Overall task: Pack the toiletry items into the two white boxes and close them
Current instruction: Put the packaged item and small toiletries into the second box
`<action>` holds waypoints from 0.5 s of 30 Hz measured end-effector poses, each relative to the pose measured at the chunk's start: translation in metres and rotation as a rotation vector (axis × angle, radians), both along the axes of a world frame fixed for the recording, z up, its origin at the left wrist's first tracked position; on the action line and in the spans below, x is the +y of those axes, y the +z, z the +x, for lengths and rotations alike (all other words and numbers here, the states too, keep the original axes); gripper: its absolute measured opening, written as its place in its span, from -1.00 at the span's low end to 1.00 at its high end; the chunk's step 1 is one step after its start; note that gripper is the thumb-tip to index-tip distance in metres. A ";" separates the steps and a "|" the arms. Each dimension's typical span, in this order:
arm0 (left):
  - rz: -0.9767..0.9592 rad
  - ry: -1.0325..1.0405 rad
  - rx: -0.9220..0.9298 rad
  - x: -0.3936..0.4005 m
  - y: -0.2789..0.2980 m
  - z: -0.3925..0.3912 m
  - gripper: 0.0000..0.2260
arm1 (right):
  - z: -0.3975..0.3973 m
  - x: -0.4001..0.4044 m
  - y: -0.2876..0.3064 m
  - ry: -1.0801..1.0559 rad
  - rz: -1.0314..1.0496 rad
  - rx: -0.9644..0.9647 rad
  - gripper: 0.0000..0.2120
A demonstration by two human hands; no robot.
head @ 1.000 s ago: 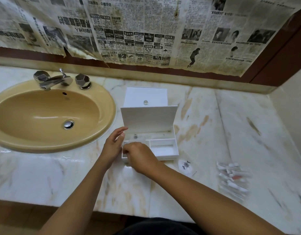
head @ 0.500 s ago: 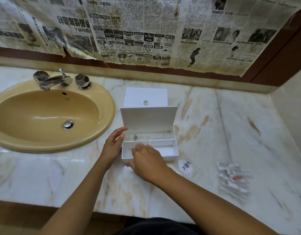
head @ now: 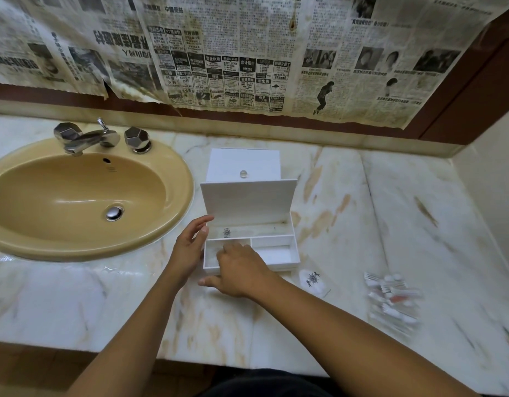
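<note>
Head view looks down on a marble surface (head: 347,213) where an open white box (head: 294,255) sits at centre, lid upright at its 12 o'clock edge, with a second, closed white box (head: 243,163) just behind it. Left hand (head: 190,247) rests against the open box's 9 o'clock wall, fingers relaxed and straight, its grip holding nothing. Right hand (head: 239,270) covers the near-left compartment; whether its grip holds anything I cannot tell, as the fingertips are hidden. A small sachet (head: 313,282) lies at about 4 o'clock of the box, and a blurred heap of toiletry packets (head: 393,299) lies farther out at 3 o'clock. To do this step well, I judge the left hand should steady the box while the right fetches items one at a time, laying each flat so the lid can shut.
</note>
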State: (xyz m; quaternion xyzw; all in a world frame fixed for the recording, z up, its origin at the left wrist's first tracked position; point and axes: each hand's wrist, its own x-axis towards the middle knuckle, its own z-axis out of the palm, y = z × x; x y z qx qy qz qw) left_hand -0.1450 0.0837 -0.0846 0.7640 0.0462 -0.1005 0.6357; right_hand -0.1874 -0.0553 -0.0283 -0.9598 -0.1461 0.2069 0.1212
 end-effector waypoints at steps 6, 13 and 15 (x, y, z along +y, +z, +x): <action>-0.014 -0.006 -0.006 -0.001 0.004 -0.001 -0.78 | -0.011 0.004 -0.003 -0.005 0.028 -0.115 -0.45; 0.047 -0.016 -0.024 -0.001 0.005 -0.001 -0.78 | -0.011 0.008 0.000 0.041 0.081 -0.058 -0.40; 0.053 -0.019 -0.033 -0.001 0.005 -0.001 -0.78 | -0.009 0.006 -0.003 0.054 0.079 -0.033 -0.37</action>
